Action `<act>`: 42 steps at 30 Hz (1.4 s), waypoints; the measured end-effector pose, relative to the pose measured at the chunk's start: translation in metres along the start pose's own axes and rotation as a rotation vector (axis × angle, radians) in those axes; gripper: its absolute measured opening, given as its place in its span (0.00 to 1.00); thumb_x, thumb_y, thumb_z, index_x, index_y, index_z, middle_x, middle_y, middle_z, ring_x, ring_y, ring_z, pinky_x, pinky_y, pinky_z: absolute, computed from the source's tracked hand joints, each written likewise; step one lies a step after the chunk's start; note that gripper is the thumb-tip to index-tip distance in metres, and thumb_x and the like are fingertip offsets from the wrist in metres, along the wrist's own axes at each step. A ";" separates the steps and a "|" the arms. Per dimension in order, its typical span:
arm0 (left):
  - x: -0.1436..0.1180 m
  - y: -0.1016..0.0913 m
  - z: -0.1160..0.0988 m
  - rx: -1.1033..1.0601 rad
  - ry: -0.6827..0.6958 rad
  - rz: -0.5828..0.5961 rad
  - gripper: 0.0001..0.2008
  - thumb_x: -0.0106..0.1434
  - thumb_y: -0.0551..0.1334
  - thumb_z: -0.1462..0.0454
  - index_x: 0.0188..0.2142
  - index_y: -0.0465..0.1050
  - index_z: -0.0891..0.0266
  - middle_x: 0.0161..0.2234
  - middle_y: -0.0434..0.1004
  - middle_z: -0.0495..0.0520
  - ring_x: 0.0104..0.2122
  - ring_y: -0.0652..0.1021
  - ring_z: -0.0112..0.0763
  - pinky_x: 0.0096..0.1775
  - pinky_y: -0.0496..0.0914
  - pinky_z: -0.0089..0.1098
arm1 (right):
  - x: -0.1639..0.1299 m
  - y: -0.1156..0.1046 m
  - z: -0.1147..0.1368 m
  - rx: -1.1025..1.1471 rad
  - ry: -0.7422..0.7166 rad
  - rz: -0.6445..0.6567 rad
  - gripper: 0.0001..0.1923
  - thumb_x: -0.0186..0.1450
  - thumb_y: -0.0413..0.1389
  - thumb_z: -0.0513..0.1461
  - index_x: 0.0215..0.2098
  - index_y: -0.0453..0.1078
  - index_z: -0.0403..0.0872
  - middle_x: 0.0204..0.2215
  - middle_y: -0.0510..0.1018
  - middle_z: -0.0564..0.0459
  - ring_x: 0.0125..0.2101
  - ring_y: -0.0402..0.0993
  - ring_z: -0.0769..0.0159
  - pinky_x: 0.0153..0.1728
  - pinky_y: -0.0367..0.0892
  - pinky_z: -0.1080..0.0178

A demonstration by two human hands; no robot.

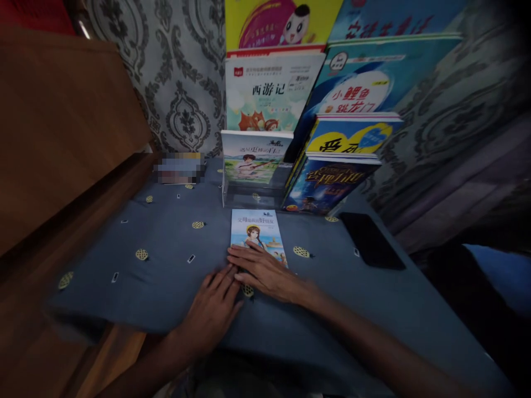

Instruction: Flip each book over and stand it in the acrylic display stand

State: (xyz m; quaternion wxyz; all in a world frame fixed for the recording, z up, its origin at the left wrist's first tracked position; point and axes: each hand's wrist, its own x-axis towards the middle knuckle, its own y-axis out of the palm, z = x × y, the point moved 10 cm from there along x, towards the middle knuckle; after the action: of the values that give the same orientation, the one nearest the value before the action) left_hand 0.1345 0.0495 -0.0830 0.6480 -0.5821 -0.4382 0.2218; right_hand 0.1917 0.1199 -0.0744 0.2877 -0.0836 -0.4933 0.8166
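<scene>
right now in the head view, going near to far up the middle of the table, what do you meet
left hand → right hand resting on the flat book → flat book on the blue cloth → clear stand → upright book → tiers of books against the wall

We are laying both hands flat, fingers spread. Our right hand [265, 273] is overlapping our left hand [213, 309], forearms converging.

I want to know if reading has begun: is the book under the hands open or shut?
Shut. The book lies flat on the blue cloth, front cover up, with the right hand on its lower edge.
</scene>
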 end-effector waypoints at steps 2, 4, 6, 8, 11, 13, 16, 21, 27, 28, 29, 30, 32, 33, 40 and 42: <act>0.001 0.003 0.003 -0.020 -0.001 0.023 0.17 0.75 0.51 0.61 0.58 0.66 0.65 0.58 0.73 0.64 0.59 0.72 0.43 0.57 0.68 0.44 | 0.003 -0.003 -0.003 0.006 0.001 -0.007 0.26 0.76 0.43 0.51 0.65 0.66 0.49 0.65 0.69 0.45 0.66 0.60 0.60 0.70 0.47 0.46; 0.003 0.005 0.008 -0.040 -0.016 0.045 0.18 0.74 0.52 0.61 0.59 0.65 0.65 0.57 0.74 0.63 0.59 0.72 0.43 0.58 0.67 0.45 | 0.008 -0.005 -0.005 0.002 0.001 -0.005 0.26 0.76 0.43 0.51 0.64 0.66 0.49 0.65 0.68 0.45 0.66 0.60 0.59 0.70 0.46 0.46; 0.006 0.006 0.013 -0.056 -0.030 0.067 0.18 0.74 0.52 0.60 0.60 0.65 0.64 0.58 0.74 0.62 0.60 0.72 0.43 0.59 0.67 0.45 | 0.015 -0.006 -0.010 -0.013 0.005 -0.003 0.27 0.76 0.43 0.51 0.64 0.67 0.47 0.65 0.68 0.44 0.67 0.60 0.58 0.69 0.47 0.46; 0.011 0.008 0.018 -0.072 -0.040 0.091 0.19 0.74 0.53 0.60 0.61 0.64 0.63 0.59 0.73 0.62 0.61 0.71 0.42 0.60 0.66 0.46 | 0.022 -0.007 -0.019 -0.036 0.017 -0.009 0.27 0.76 0.43 0.51 0.64 0.67 0.47 0.65 0.67 0.43 0.67 0.59 0.57 0.69 0.48 0.46; 0.018 0.009 0.027 -0.090 -0.053 0.119 0.21 0.74 0.53 0.58 0.63 0.64 0.62 0.61 0.71 0.62 0.61 0.70 0.43 0.60 0.67 0.47 | 0.035 -0.007 -0.035 -0.078 0.042 -0.020 0.27 0.76 0.43 0.50 0.65 0.66 0.47 0.66 0.66 0.43 0.68 0.56 0.58 0.69 0.48 0.46; 0.022 0.010 0.032 -0.099 -0.061 0.131 0.21 0.74 0.53 0.58 0.63 0.63 0.62 0.62 0.69 0.61 0.62 0.70 0.43 0.60 0.67 0.47 | 0.042 -0.007 -0.045 -0.102 0.056 -0.026 0.27 0.75 0.43 0.50 0.66 0.64 0.47 0.67 0.65 0.43 0.69 0.55 0.58 0.69 0.47 0.47; 0.027 0.009 0.037 -0.123 -0.054 0.140 0.22 0.74 0.52 0.58 0.64 0.62 0.61 0.64 0.67 0.60 0.62 0.69 0.43 0.60 0.67 0.47 | 0.051 -0.011 -0.061 -0.148 0.085 -0.049 0.28 0.75 0.43 0.51 0.67 0.63 0.46 0.67 0.63 0.42 0.69 0.54 0.59 0.69 0.47 0.48; 0.034 0.009 0.045 -0.153 -0.033 0.155 0.22 0.74 0.52 0.58 0.65 0.61 0.60 0.65 0.65 0.61 0.63 0.69 0.42 0.62 0.65 0.46 | 0.052 -0.026 -0.098 -0.250 0.235 -0.087 0.28 0.76 0.42 0.47 0.67 0.61 0.41 0.68 0.62 0.39 0.69 0.53 0.57 0.69 0.48 0.47; 0.044 0.016 0.062 -0.114 -0.083 0.185 0.23 0.74 0.53 0.58 0.65 0.61 0.61 0.66 0.63 0.65 0.65 0.66 0.45 0.62 0.65 0.49 | 0.021 -0.046 -0.125 -0.267 0.332 -0.200 0.26 0.75 0.43 0.45 0.65 0.64 0.43 0.66 0.65 0.39 0.67 0.59 0.55 0.67 0.51 0.44; 0.046 0.018 0.064 -0.119 -0.098 0.195 0.24 0.73 0.53 0.58 0.65 0.61 0.61 0.66 0.63 0.64 0.66 0.65 0.46 0.62 0.65 0.50 | 0.014 -0.048 -0.127 -0.267 0.339 -0.224 0.26 0.74 0.43 0.45 0.65 0.65 0.43 0.66 0.65 0.39 0.67 0.59 0.54 0.67 0.52 0.43; 0.048 0.020 0.067 -0.127 -0.110 0.209 0.24 0.73 0.53 0.58 0.66 0.60 0.61 0.66 0.63 0.64 0.66 0.64 0.46 0.62 0.65 0.51 | 0.007 -0.050 -0.129 -0.267 0.350 -0.248 0.26 0.74 0.44 0.45 0.65 0.65 0.43 0.66 0.65 0.39 0.67 0.59 0.54 0.67 0.53 0.43; 0.050 0.022 0.069 -0.136 -0.121 0.223 0.24 0.73 0.52 0.58 0.66 0.60 0.61 0.67 0.62 0.64 0.67 0.63 0.47 0.62 0.64 0.52 | 0.000 -0.052 -0.132 -0.267 0.369 -0.274 0.26 0.74 0.45 0.45 0.65 0.65 0.44 0.66 0.65 0.39 0.67 0.59 0.53 0.66 0.54 0.44; 0.056 0.025 0.072 -0.153 -0.137 0.242 0.24 0.73 0.52 0.58 0.66 0.60 0.61 0.67 0.61 0.64 0.67 0.62 0.47 0.62 0.64 0.52 | -0.014 -0.053 -0.137 -0.260 0.412 -0.319 0.25 0.73 0.46 0.45 0.65 0.65 0.44 0.66 0.66 0.40 0.67 0.59 0.52 0.66 0.56 0.44; 0.060 0.025 0.073 -0.158 -0.142 0.244 0.24 0.73 0.52 0.58 0.66 0.60 0.61 0.67 0.62 0.64 0.68 0.62 0.47 0.62 0.64 0.52 | -0.020 -0.054 -0.139 -0.253 0.429 -0.336 0.25 0.73 0.46 0.44 0.65 0.64 0.45 0.66 0.66 0.40 0.67 0.60 0.52 0.65 0.56 0.43; 0.094 0.035 0.089 -0.175 -0.225 0.212 0.24 0.72 0.53 0.57 0.64 0.63 0.65 0.65 0.65 0.66 0.65 0.65 0.46 0.63 0.63 0.47 | -0.043 -0.052 -0.129 -0.156 0.472 -0.416 0.25 0.71 0.47 0.43 0.61 0.68 0.40 0.64 0.68 0.36 0.64 0.64 0.51 0.64 0.61 0.46; 0.101 0.039 0.095 -0.169 -0.256 0.199 0.24 0.72 0.53 0.57 0.63 0.64 0.66 0.64 0.66 0.66 0.65 0.66 0.46 0.62 0.63 0.47 | -0.046 -0.054 -0.122 -0.110 0.478 -0.453 0.24 0.70 0.48 0.43 0.60 0.70 0.41 0.63 0.70 0.37 0.63 0.66 0.51 0.63 0.62 0.47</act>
State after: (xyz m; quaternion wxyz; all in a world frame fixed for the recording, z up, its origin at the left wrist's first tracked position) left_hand 0.1171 0.1922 -0.0941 0.5104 -0.6420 -0.4745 0.3196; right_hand 0.3020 0.2056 -0.0959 0.5647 -0.1765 -0.4610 0.6614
